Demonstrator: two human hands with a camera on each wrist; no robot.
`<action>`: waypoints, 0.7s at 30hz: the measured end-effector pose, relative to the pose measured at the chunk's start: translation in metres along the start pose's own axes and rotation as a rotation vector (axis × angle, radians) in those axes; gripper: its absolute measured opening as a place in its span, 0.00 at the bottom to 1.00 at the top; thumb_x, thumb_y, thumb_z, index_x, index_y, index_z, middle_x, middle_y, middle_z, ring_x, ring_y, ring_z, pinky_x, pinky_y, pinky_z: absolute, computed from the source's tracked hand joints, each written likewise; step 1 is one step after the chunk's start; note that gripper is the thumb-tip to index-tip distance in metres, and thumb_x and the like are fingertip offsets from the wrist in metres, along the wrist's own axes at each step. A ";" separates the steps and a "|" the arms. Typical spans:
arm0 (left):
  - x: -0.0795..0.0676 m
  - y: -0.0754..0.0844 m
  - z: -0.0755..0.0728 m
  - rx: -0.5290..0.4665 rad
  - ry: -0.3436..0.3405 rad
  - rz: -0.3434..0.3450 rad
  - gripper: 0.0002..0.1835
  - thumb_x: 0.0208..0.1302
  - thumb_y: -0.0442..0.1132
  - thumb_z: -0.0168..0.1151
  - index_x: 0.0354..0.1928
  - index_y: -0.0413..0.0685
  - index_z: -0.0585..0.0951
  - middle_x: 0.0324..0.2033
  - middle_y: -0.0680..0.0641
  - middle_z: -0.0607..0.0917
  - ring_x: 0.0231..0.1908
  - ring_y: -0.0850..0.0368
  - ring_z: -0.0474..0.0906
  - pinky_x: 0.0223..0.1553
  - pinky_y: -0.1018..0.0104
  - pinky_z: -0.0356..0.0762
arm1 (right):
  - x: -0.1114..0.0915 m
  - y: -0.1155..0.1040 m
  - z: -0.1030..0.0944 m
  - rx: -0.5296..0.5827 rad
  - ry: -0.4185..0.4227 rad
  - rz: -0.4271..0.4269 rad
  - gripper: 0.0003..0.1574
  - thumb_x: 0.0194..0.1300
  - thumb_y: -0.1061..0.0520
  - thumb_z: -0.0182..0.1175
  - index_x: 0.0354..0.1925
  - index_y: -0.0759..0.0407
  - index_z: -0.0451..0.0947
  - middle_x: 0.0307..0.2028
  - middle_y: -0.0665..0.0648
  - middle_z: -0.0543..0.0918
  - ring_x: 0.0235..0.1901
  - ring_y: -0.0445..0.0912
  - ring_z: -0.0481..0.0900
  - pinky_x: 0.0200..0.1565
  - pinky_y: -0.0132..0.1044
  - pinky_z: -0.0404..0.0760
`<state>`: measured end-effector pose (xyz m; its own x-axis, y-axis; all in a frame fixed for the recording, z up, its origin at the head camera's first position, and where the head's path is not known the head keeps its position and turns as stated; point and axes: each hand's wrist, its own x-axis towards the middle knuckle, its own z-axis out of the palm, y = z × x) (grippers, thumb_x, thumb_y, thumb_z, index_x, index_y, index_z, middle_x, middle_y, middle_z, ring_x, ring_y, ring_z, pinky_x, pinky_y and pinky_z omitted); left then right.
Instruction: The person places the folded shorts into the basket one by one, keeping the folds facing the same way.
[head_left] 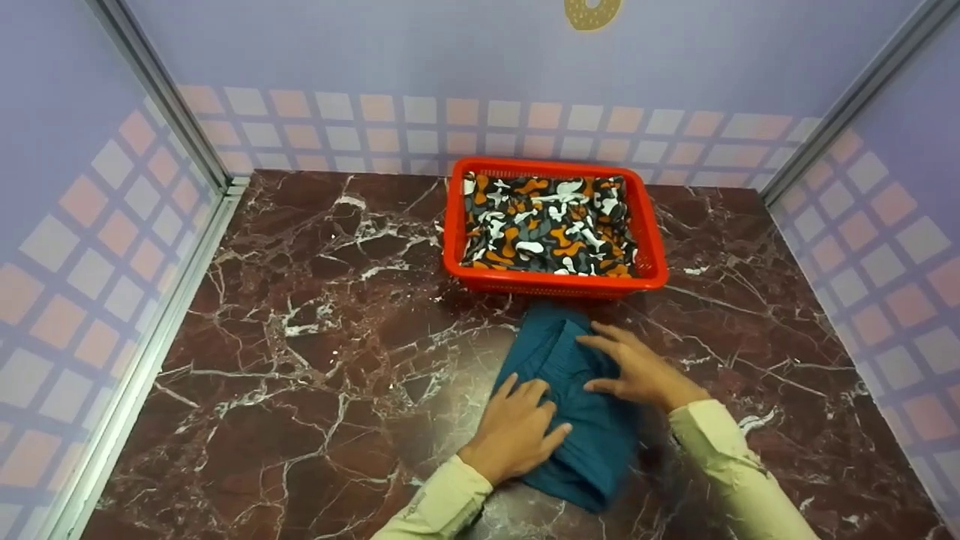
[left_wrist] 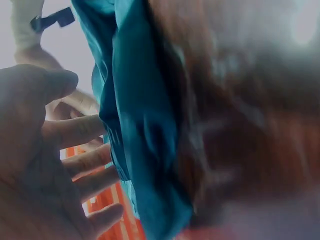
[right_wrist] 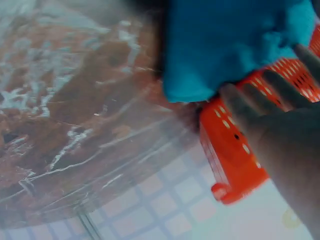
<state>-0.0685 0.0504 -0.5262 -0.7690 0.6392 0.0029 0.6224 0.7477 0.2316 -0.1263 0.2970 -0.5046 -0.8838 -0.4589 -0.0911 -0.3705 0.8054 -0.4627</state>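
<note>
A folded teal garment [head_left: 559, 397] with a gathered waistband lies on the dark red marbled surface, just in front of the orange-red basket. My left hand [head_left: 517, 431] rests on its left side, fingers spread. Over its upper right side is my right hand [head_left: 634, 367], fingers extended and apart. In the left wrist view, the fingers of the left hand [left_wrist: 65, 150] touch the cloth [left_wrist: 142, 115] without curling round it. The right wrist view shows the right hand [right_wrist: 280, 125] with straight fingers beside the teal cloth [right_wrist: 220, 50]; contact there is hard to tell.
The orange-red plastic basket [head_left: 555, 281] stands at the back, holding a cloth patterned in black, orange, grey and white [head_left: 551, 225]. Lilac panels with checkered bands enclose the marbled surface [head_left: 300, 360] at the back, left [head_left: 97, 247] and right [head_left: 892, 225].
</note>
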 end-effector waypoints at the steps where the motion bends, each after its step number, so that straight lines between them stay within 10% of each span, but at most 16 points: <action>1: 0.000 -0.004 -0.001 -0.005 0.001 -0.006 0.27 0.76 0.61 0.49 0.52 0.49 0.87 0.61 0.48 0.78 0.65 0.53 0.71 0.73 0.46 0.57 | 0.001 0.001 0.003 0.011 -0.019 -0.006 0.49 0.58 0.48 0.75 0.73 0.56 0.67 0.74 0.71 0.59 0.71 0.71 0.59 0.65 0.67 0.65; 12: 0.005 -0.036 -0.011 -0.014 0.057 -0.046 0.25 0.73 0.60 0.55 0.50 0.47 0.85 0.58 0.49 0.80 0.63 0.52 0.74 0.73 0.43 0.56 | -0.001 -0.009 0.031 -0.142 0.117 0.057 0.53 0.56 0.35 0.73 0.72 0.55 0.69 0.66 0.71 0.70 0.63 0.71 0.68 0.63 0.67 0.67; 21: 0.010 -0.041 -0.012 0.003 0.072 -0.073 0.28 0.73 0.61 0.55 0.68 0.59 0.76 0.63 0.46 0.79 0.71 0.44 0.65 0.73 0.41 0.54 | -0.009 -0.027 0.051 -0.244 0.230 0.140 0.51 0.59 0.30 0.68 0.66 0.64 0.75 0.54 0.71 0.75 0.50 0.67 0.74 0.53 0.62 0.75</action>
<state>-0.1036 0.0241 -0.5243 -0.8205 0.5689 0.0559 0.5650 0.7921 0.2312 -0.0941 0.2604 -0.5359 -0.9616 -0.2640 0.0752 -0.2743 0.9330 -0.2328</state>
